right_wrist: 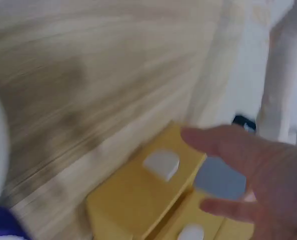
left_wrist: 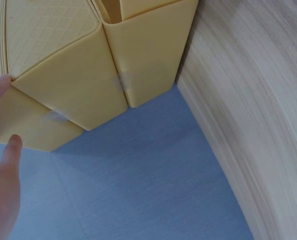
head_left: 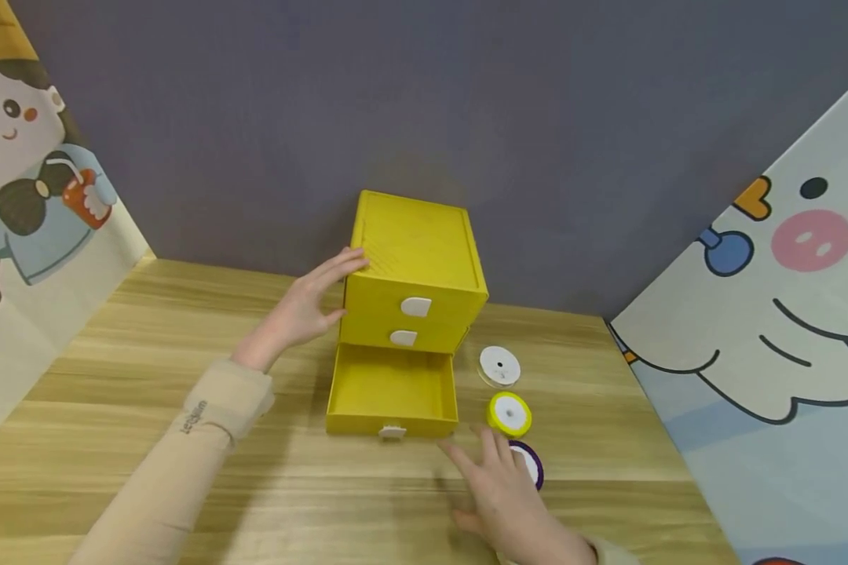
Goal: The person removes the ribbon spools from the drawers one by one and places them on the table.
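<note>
A yellow drawer box (head_left: 420,243) with white pull tabs stands against the back wall, its bottom drawer (head_left: 396,384) pulled out with a bare inside. My left hand (head_left: 300,310) rests on the box's left side, fingers straight along its upper edge; in the left wrist view its fingertips touch the yellow side panel (left_wrist: 68,95). My right hand (head_left: 502,498) hovers in front of the drawer, fingers spread, holding nothing. It partly covers a purple-rimmed ribbon spool (head_left: 530,464). Behind that lie a yellow ribbon spool (head_left: 509,413) and a white spool (head_left: 499,366).
The wooden table (head_left: 268,486) meets a dark blue-grey wall (head_left: 572,157) behind the box. Panels with cartoon pictures stand at left and right, the right one showing a pink-nosed figure (head_left: 813,239). Clear tape (left_wrist: 123,80) joins the box's sections.
</note>
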Tool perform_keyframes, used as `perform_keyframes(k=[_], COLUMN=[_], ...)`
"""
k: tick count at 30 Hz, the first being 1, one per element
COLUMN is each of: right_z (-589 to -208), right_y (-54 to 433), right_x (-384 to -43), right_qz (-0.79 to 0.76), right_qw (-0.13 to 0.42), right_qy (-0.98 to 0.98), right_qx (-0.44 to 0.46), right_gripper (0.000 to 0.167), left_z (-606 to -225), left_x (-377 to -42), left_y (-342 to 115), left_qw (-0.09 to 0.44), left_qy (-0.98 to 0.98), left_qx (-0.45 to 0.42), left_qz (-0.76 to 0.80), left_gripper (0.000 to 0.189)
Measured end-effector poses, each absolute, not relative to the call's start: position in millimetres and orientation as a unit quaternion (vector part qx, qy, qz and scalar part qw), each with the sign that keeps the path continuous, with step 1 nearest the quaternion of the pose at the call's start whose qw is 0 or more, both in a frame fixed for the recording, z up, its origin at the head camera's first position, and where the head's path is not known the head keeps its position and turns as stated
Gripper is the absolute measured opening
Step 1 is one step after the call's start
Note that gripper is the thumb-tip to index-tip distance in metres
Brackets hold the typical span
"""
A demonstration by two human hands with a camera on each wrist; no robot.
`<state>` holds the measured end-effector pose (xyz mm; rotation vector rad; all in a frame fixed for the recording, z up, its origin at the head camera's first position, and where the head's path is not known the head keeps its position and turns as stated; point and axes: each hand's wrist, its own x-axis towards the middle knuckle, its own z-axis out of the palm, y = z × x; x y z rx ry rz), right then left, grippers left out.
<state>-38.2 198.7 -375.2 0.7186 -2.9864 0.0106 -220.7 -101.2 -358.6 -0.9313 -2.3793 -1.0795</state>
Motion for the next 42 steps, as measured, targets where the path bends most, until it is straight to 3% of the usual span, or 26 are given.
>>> perform_keyframes(k=[3,9,14,25,28,33,39,42], right_z=[-382.5,-396.3,-408.5,-435.4,-441.3,-446.9,-443.3,-441.9], right_y=[176.3,138.8,121.2,111.4,108.3,104.9,102.3,102.7], right_x=[-40.8,-47.3,-52.3,-72.0,-75.5,-82.8,-96.0,-105.2], right_qz=[-0.057,-0.153,-0.201,-0.284,-0.3,-0.318,-0.326,-0.318], right_qw=[0.085,0.118,0.163,0.29,0.312,0.319,0.277,0.276], right_qy=[-0.956,-0.93,-0.91,-0.844,-0.831,-0.818,-0.834,-0.838], right_qx=[0.277,0.312,0.324,0.351,0.35,0.357,0.35,0.346], right_gripper=[0.08,0.082,0.057,0.024,0.027,0.049,0.014,0.015], left_z=[-360.5,-364.5,-365.2,-362.3,-362.2,-363.2,-363.8,-364.3], left_x=[-221.0,-221.9,-222.6,-221.5,-221.5,-222.1,-223.5,-224.5], left_y=[-100.9,-101.5,-101.5,-101.9,-102.3,-103.5,-104.4,-104.1], left_qw=[0.183,0.198,0.204,0.198,0.199,0.205,0.206,0.203], left_qy=[-0.841,-0.835,-0.833,-0.834,-0.834,-0.83,-0.83,-0.831], left_qx=[-0.331,-0.339,-0.342,-0.341,-0.342,-0.341,-0.344,-0.347], left_qz=[-0.388,-0.385,-0.385,-0.385,-0.385,-0.39,-0.388,-0.384], left_gripper=[0.083,0.083,0.083,0.082,0.082,0.083,0.082,0.082])
